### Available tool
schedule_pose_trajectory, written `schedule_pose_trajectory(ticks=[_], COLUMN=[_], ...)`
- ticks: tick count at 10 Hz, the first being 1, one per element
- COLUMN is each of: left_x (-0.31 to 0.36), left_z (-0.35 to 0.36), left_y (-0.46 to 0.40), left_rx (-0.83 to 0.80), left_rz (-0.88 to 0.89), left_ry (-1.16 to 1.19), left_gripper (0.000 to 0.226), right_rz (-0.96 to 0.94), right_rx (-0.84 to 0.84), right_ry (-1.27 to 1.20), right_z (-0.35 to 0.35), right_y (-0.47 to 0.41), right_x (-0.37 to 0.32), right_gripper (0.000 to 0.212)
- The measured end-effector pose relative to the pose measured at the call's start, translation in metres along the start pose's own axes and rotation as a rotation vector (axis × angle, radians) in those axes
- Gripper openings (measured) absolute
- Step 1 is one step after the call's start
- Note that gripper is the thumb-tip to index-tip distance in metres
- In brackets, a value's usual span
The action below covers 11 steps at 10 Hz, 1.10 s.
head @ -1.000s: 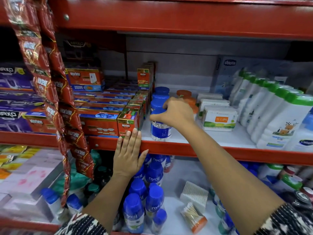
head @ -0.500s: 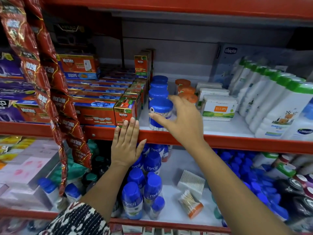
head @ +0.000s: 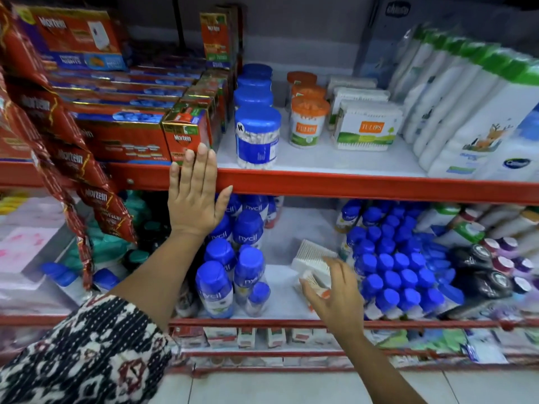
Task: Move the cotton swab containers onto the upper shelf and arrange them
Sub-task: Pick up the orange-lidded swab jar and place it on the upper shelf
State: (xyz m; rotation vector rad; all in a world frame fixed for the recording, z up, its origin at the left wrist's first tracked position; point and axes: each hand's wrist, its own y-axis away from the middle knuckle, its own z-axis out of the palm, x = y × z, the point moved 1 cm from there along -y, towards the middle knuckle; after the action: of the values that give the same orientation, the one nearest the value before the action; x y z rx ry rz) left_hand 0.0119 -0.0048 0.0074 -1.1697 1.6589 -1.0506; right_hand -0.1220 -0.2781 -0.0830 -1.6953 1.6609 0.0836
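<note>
On the upper shelf (head: 350, 185) stands a row of blue-lidded cotton swab jars (head: 256, 135), a row of orange-lidded swab jars (head: 307, 122) and white Tulips swab boxes (head: 369, 125). On the lower shelf a white square swab box (head: 313, 256) rests beside an orange-lidded swab jar (head: 316, 282) lying on its side. My right hand (head: 335, 295) is over that lying jar, fingers spread around it, touching or nearly so. My left hand (head: 195, 193) lies flat and open against the upper shelf's red front edge.
Red Mortein boxes (head: 186, 132) fill the upper shelf's left, white green-capped bottles (head: 472, 112) its right. Blue-capped Nycil bottles (head: 245, 258) and many blue-capped bottles (head: 402, 269) flank the lower swabs. Red sachet strips (head: 67, 158) hang at left.
My right hand let go of the blue-lidded jar on the upper shelf and dropped to the lower shelf, over the lying orange-lidded jar. The view tilted downward. My left hand stayed put.
</note>
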Motion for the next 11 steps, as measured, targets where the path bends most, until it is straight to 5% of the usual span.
schedule_pose_trajectory(ticks=[2,5,11], left_x=[0.001,0.001,0.0], left_z=[-0.001,-0.001,0.0], left_y=[0.001,0.001,0.0], left_rx=[-0.012,-0.005,-0.015], left_rz=[-0.01,-0.009,-0.008], left_ry=[0.006,0.013,-0.002], left_gripper=[0.067,0.066,0.066], right_rz=[0.385,0.542,0.043], right_rx=[-0.367,-0.41,0.054], right_ry=[0.045,0.004,-0.444], right_z=[0.029,0.044,-0.074], right_y=[0.028,0.034,-0.035], right_x=[0.041,0.056,-0.038], right_gripper=[0.083,0.081,0.062])
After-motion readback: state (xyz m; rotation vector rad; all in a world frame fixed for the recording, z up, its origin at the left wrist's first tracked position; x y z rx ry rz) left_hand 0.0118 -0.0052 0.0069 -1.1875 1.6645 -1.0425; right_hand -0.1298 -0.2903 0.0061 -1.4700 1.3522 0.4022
